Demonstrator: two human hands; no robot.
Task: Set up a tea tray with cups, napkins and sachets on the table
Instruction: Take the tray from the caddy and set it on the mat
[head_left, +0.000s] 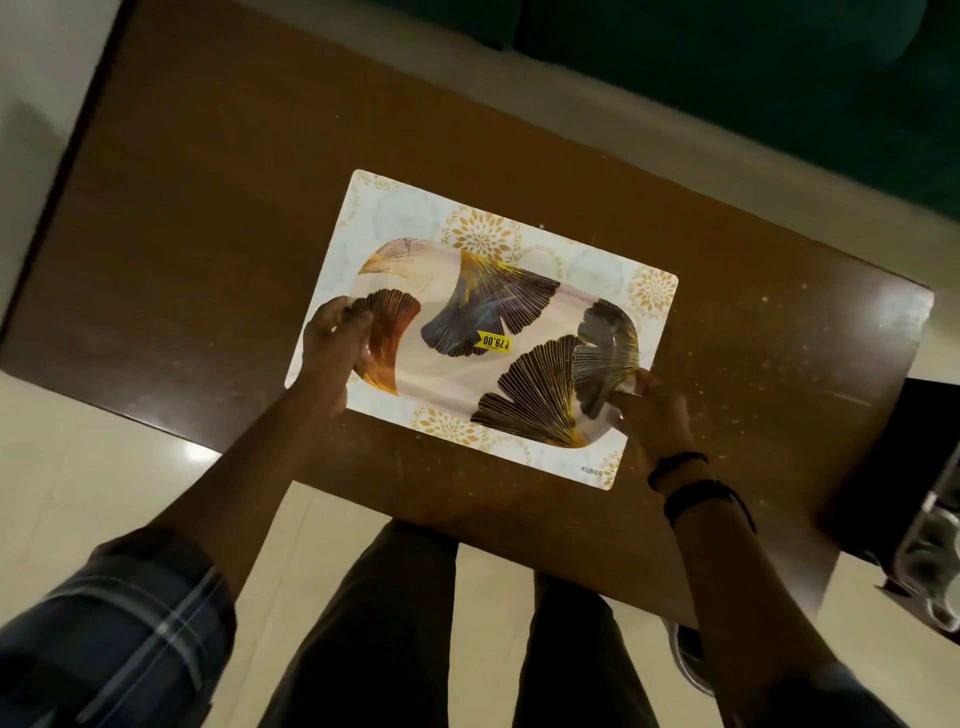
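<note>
tray (498, 343) long axis upper-left to lower-right, left hand (332, 338) and right hand (649, 410) gripping ends

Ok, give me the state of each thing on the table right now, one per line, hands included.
tray: empty, flat over the placemat, held at both short ends
placemat: flat on the table, under the tray
price sticker: still stuck on the tray's inner face
left hand: grip closed on the tray's left end
right hand: grip closed on the tray's right end
table: bare except for placemat and tray
</note>
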